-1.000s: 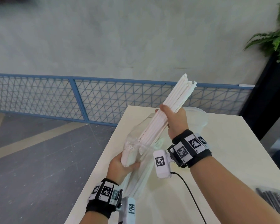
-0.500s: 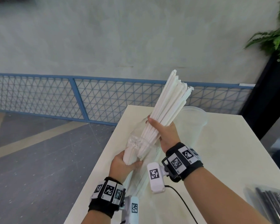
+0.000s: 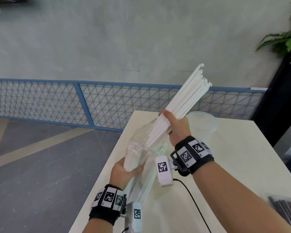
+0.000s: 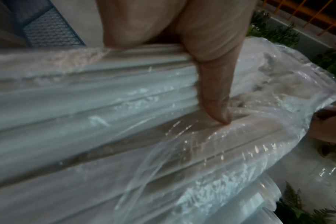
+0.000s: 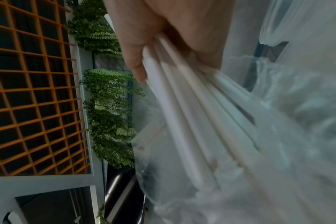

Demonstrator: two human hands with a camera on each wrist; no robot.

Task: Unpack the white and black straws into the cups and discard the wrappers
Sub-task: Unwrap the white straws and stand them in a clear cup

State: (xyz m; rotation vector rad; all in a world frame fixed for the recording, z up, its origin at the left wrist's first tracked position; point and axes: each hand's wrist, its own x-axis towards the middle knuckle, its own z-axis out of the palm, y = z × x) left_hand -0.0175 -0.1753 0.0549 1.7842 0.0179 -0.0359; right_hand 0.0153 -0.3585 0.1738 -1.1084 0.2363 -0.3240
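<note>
My right hand grips a thick bundle of white straws, tilted up to the right and partly drawn out of a clear plastic wrapper. My left hand grips the wrapper's lower part with more white straws inside; its thumb presses on the plastic. The right wrist view shows the straws running from my fingers down into the wrapper. A clear plastic cup stands on the table just behind my right hand. A pack of black straws lies at the table's near right edge.
The white table has its left edge close under my left hand, with grey floor below. A blue mesh railing runs behind. A dark planter with a fern stands at the far right. A black cable trails across the table.
My right hand dipped toward the wrapper half a second ago and has now moved up and right again, drawing the straw bundle further out. The left hand has stayed put.
</note>
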